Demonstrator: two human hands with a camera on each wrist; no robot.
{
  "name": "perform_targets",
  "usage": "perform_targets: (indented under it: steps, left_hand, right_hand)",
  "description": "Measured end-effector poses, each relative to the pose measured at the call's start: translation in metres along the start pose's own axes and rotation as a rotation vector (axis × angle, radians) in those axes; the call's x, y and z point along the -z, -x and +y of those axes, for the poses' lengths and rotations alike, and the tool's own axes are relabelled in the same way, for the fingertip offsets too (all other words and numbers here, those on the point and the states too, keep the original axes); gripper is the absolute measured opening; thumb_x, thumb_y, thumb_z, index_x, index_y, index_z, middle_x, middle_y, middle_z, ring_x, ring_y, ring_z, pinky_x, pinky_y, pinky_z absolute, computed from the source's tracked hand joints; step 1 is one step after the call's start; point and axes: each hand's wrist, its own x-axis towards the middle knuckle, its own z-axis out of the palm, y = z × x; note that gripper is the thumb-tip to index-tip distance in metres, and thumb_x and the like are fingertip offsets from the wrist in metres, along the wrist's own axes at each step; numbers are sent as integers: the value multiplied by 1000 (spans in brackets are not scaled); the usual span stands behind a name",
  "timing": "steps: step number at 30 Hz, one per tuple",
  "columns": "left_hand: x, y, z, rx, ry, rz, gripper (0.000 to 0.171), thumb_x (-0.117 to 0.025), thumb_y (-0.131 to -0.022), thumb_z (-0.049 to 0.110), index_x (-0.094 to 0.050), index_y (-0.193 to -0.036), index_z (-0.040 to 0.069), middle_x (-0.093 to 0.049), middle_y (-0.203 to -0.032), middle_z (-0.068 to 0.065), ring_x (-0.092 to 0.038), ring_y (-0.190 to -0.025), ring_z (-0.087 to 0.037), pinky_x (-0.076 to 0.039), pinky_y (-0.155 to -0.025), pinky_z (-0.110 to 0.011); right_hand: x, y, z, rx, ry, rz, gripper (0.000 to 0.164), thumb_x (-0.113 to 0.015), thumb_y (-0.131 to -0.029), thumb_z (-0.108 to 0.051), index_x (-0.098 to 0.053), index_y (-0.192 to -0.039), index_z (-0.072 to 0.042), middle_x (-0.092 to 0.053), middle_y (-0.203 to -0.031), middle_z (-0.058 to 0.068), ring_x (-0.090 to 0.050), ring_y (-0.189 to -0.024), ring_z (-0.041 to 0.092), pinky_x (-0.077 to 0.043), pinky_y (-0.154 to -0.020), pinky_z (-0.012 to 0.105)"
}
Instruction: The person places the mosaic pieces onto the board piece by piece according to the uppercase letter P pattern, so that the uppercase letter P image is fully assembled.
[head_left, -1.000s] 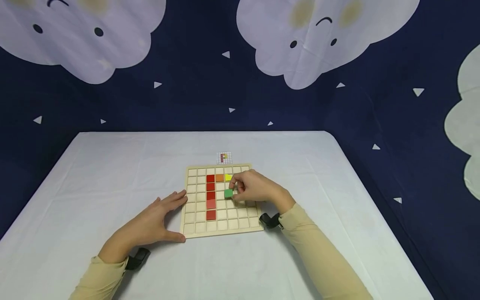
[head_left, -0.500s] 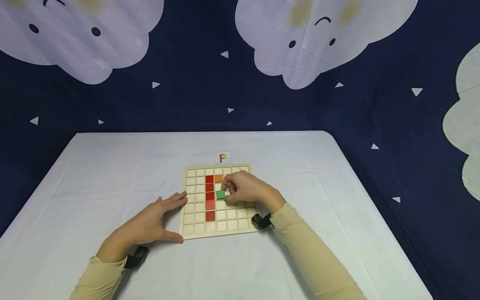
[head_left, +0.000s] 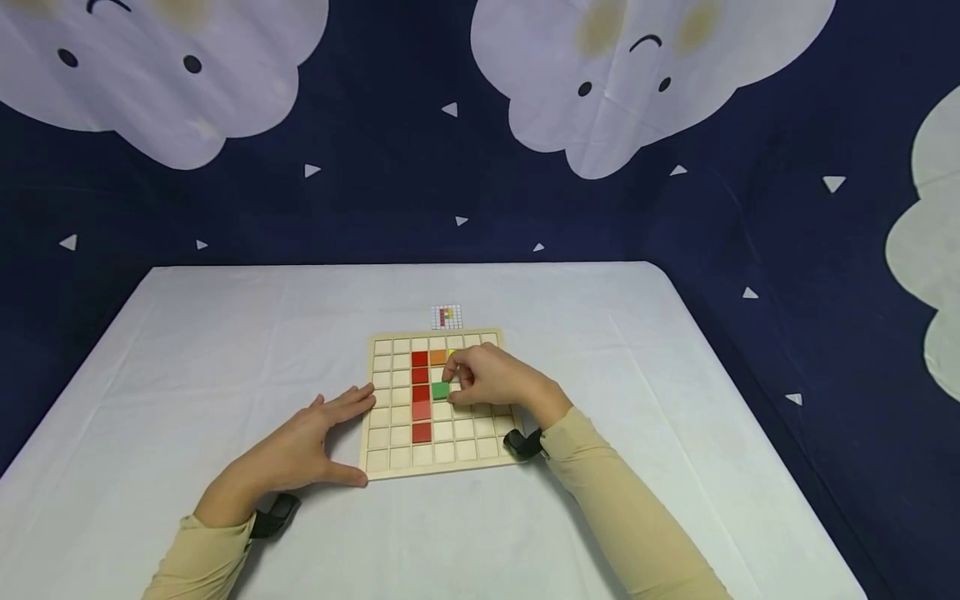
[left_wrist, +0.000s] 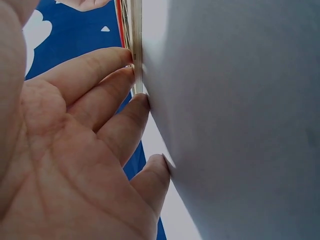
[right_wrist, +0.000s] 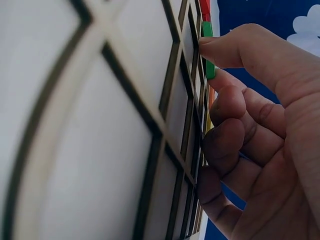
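A wooden grid board lies on the white table. In it, red tiles form a column, with an orange tile beside the top one. A yellow tile is mostly hidden by my right hand. My right hand pinches a green tile between thumb and forefinger, at the cell just right of the third red tile. My left hand has its fingers spread; fingertips and thumb touch the board's left edge.
Behind the board lies a small card printed with a coloured grid pattern. The white-covered table reaches back to a dark blue curtain with clouds and triangles. Each wrist wears a black device.
My right hand has moved left with the green tile, from two cells right of the red column to the cell beside it. The left hand keeps its place.
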Motion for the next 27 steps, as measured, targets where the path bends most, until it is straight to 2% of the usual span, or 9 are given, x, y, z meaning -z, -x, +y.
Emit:
perform_targets:
  steps: [20,27]
  left_hand:
    - [-1,1,0,-9,7,9,110,-101,-68,42,-52,-158,1,-39,-173,-17,-34,-161,-45,-16,-127,-77]
    - [-2,0,-2,-5,9,7,111,-101,-68,43,-51,-158,2,-38,-173,-16,-33,-161,-45,-16,-127,-77]
  right_hand:
    - [1,1,-2,-17,8,-1,19,-81,-92,-19,-74,-109,-13,-60,-68,-8,-51,-61,3,-45,-66,21]
    - [10,9,4,9,-6,20,19,-81,-94,-18,-73,-110,-11,-58,-67,-8,-49,-59,3,-44,-64,22]
